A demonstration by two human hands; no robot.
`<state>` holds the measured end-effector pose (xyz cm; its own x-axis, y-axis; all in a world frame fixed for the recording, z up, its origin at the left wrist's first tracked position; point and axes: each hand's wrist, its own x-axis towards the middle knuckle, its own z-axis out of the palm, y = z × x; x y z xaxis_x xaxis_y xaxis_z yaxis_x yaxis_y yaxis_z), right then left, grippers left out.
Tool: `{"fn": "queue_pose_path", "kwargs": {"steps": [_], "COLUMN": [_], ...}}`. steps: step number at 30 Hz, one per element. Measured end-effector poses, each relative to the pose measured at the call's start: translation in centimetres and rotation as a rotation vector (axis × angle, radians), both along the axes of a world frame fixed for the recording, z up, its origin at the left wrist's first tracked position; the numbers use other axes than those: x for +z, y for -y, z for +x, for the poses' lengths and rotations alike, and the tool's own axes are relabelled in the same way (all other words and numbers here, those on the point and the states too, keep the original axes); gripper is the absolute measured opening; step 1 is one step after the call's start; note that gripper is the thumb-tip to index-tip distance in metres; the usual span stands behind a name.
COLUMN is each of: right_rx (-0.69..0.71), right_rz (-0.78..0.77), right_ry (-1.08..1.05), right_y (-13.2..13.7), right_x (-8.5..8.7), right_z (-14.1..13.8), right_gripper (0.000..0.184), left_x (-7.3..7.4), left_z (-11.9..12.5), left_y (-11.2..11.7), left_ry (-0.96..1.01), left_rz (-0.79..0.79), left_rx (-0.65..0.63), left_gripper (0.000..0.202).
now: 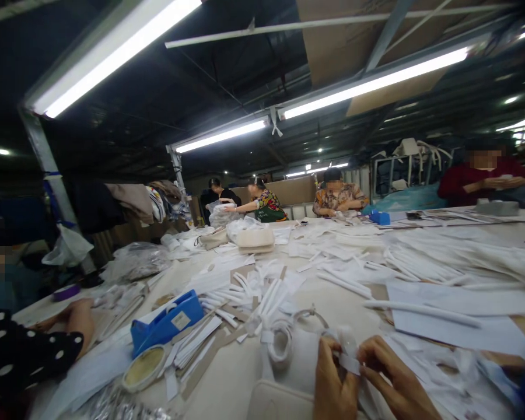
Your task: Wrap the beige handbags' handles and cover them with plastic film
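Observation:
At the bottom edge my left hand and my right hand meet over a small white strip. Both pinch it, fingers closed, the left from the left side and the right from the right. Just left of my hands lies a coiled white band, and a thin wire loop rests on the table behind them. A cream bag-like piece sits under my left wrist at the frame's edge.
A long table is strewn with white strips and paper. A blue tape dispenser and a tape roll lie to the left. A co-worker's polka-dot sleeve rests at far left. Several other people sit at the far end.

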<state>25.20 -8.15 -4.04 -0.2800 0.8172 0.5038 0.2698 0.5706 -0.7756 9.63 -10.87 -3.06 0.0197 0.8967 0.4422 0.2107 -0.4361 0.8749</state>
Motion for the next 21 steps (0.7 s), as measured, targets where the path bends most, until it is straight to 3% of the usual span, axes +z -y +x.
{"fn": "queue_pose_path", "kwargs": {"steps": [4,7,10,15,18,21], "right_rx": [-0.001,-0.018,-0.034,-0.063,-0.046,0.023], "right_rz": [-0.077,-0.151,-0.19,-0.18,-0.108,-0.033], "right_ry": [-0.019,-0.12,-0.212,-0.206,-0.066,0.056], "right_y": [0.2,1.3,1.5,1.6,1.7,-0.4], "right_x": [0.3,1.2,1.9,2.5,1.4,-1.6], "right_z": [0.0,-0.6,-1.1,-1.2,-0.3,1.3], "right_gripper": [0.016,0.011,0.009,0.008,0.009,0.016], "left_x": [0.5,0.9,1.1,1.5,1.5,0.3], "left_z": [0.3,0.4,0.1,-0.4,-0.4,-0.1], "left_y": [0.6,1.3,1.2,0.6,1.1,0.6], "left_ry": [-0.144,-0.177,-0.202,-0.244,-0.256,-0.351], "left_rz": [0.076,0.162,0.25,0.222,0.202,0.179], "left_rx": [0.175,0.229,0.16,0.06,0.071,0.078], "left_gripper": [0.025,0.038,0.045,0.025,0.029,0.043]}}
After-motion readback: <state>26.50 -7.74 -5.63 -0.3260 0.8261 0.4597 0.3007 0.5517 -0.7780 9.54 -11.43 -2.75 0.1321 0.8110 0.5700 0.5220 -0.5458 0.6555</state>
